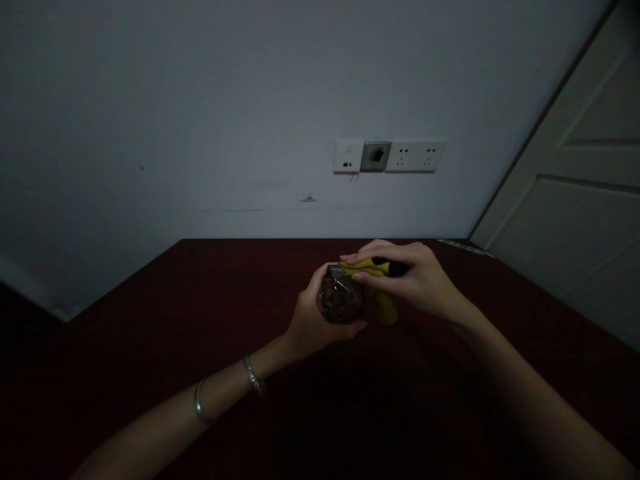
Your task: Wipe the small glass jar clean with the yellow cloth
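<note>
My left hand [317, 313] is wrapped round a clear faceted glass [343, 299], its fingers on the far left side and its thumb along the near side. Between the fingers and thumb of my right hand [413, 270] is a yellow cloth [367, 267] with a dark patch, pinched against the glass's upper edge. Another yellow part shows below the right hand, beside the glass; whether it belongs to the same cloth I cannot tell. Dim light hides the finer details of the glass.
Under the hands is a dark red table [240, 280], its far edge by a pale wall. Wall sockets [415, 157] and a dark switch plate [376, 157] sit above it. A thin patterned strip [465, 247] lies at the far right edge, near a white panelled door [575, 180].
</note>
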Available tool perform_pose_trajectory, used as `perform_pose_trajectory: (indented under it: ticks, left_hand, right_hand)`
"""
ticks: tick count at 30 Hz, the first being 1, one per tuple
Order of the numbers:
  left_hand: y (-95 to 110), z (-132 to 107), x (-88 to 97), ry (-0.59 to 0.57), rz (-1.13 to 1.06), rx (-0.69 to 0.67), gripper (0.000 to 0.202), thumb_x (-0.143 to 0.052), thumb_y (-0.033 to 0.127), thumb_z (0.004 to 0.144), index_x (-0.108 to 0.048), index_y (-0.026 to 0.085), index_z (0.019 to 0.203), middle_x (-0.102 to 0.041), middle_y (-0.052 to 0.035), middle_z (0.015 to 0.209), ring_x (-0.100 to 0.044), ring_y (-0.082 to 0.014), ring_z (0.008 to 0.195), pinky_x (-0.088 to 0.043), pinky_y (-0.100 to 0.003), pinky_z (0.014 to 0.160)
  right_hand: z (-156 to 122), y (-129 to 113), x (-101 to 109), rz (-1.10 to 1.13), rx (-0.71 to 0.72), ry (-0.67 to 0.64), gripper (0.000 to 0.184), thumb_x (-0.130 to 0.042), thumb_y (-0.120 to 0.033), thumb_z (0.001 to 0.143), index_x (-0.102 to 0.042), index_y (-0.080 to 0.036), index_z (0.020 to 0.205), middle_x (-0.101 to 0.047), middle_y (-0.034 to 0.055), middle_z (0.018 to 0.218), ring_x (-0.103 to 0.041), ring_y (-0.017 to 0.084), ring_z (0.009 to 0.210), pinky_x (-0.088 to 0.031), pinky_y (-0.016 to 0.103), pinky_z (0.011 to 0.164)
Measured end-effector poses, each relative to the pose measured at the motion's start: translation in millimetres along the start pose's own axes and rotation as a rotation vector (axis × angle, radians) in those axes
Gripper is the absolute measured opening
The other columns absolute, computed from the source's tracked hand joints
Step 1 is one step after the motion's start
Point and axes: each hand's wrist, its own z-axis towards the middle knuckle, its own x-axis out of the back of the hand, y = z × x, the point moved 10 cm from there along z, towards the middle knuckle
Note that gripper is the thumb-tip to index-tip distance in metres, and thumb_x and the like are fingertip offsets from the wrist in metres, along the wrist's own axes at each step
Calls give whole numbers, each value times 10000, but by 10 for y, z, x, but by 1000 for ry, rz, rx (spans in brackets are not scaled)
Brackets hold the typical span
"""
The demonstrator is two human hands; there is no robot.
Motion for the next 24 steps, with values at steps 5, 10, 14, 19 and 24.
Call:
perform_pose_trajectory:
  ticks: [5,10,14,19,24]
  left_hand:
    - [-57,31,-12,-7,-62,83,784,-845,271,540,-466,147,1215,-635,-136,1149,-614,-292,1054,-528,-399,878]
    - [-150,41,-16,4,-86,123,711,-837,268,550,-491,138,1158,-648,-125,1100,-631,-269,1011,-534,-380,865]
    - [-155,25,-26,1,-81,77,805,-840,264,539,-450,140,1231,-633,-131,1151,-615,-281,1062,-529,-397,898]
    - [-169,-15,-72,-54,-20,68,877,-850,275,530,-424,140,1285,-616,-144,1190,-600,-300,1087,-528,-415,905]
    - [-128,13,-75,-40,-72,67,785,-841,264,556,-466,160,1238,-625,-124,1168,-623,-263,1036,-526,-397,895]
  right_hand:
    - [-12,-69,-32,2,50,-57,252,-721,-236,773,-726,-253,1024,-702,47,948,-650,173,870,-532,309,752]
    - [-14,-134,-112,-40,62,-173,255,-720,-234,776,-722,-248,1031,-678,46,921,-634,144,814,-518,269,694]
    - [11,-73,-72,-70,29,-115,255,-710,-229,788,-719,-226,1043,-687,52,934,-642,146,837,-516,271,738]
    - [19,114,-8,-21,-91,-69,252,-707,-286,790,-723,-230,1035,-717,52,990,-663,179,897,-514,317,818]
    - [3,38,-37,24,-21,-121,260,-726,-254,774,-725,-230,1032,-694,46,930,-646,156,853,-514,283,762]
